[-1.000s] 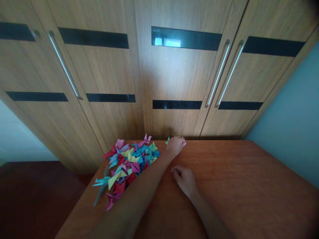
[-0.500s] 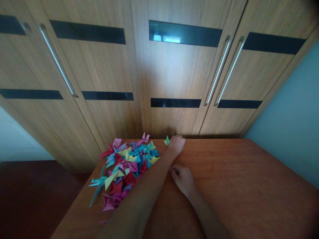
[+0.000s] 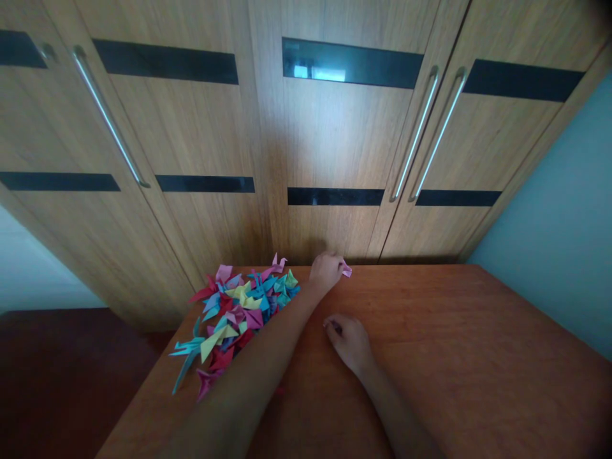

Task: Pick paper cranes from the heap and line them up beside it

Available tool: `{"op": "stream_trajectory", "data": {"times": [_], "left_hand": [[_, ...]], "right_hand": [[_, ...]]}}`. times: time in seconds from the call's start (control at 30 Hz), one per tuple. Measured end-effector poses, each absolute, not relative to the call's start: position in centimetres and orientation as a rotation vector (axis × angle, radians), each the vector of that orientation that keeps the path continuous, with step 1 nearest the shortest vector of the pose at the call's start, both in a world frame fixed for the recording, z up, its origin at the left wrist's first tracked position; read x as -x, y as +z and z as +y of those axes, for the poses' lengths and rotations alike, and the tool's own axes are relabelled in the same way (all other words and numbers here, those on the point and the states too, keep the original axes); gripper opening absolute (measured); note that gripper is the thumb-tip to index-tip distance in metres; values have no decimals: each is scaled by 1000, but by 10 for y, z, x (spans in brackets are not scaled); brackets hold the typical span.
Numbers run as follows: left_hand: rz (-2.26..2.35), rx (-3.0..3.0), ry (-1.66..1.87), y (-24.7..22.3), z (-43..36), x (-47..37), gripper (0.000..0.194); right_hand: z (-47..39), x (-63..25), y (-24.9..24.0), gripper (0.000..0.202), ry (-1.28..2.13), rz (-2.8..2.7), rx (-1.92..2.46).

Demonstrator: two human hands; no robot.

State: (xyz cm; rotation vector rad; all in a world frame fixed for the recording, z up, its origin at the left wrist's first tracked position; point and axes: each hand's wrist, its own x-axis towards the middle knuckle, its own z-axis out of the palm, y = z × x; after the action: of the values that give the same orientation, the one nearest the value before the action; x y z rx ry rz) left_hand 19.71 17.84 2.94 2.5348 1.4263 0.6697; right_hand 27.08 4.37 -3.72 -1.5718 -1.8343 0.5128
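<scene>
My left hand [image 3: 326, 271] is stretched out to the far edge of the wooden table, its fingers closed on a small pink folded-paper crane [image 3: 347, 269] at the fingertips. Only part of that crane shows. My right hand [image 3: 349, 341] rests nearer on the tabletop, fingers curled in, with nothing visible in them. To the left lies a heap of paper cranes [image 3: 253, 301] in pink, red, blue, green and yellow. My left forearm covers the heap's right and near side.
The wooden table [image 3: 430, 344] reaches right up to a wardrobe [image 3: 329, 146] with long metal handles [image 3: 417, 134] and dark strips. A turquoise crane [image 3: 187, 349] with spread wings lies at the heap's left side. A pale wall [image 3: 564, 223] stands on the right.
My left hand has shifted a little left, and the pink crane now shows beside its fingertips. The green crane that stood left of this hand is now hidden. My right hand stays almost still.
</scene>
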Motion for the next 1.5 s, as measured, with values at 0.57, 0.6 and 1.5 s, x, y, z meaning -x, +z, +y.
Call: {"op": "stream_trajectory", "data": {"times": [0.57, 0.6, 1.5], "left_hand": [[1475, -2496, 650, 74, 1, -31, 19], [1508, -2451, 650, 68, -11, -21, 19], [1797, -1816, 846, 5, -91, 35, 18]], "right_hand": [[39, -270, -41, 22, 479, -1942, 1565], [38, -270, -41, 22, 479, -1951, 1562], [33, -271, -35, 21, 493, -1949, 1541]]}}
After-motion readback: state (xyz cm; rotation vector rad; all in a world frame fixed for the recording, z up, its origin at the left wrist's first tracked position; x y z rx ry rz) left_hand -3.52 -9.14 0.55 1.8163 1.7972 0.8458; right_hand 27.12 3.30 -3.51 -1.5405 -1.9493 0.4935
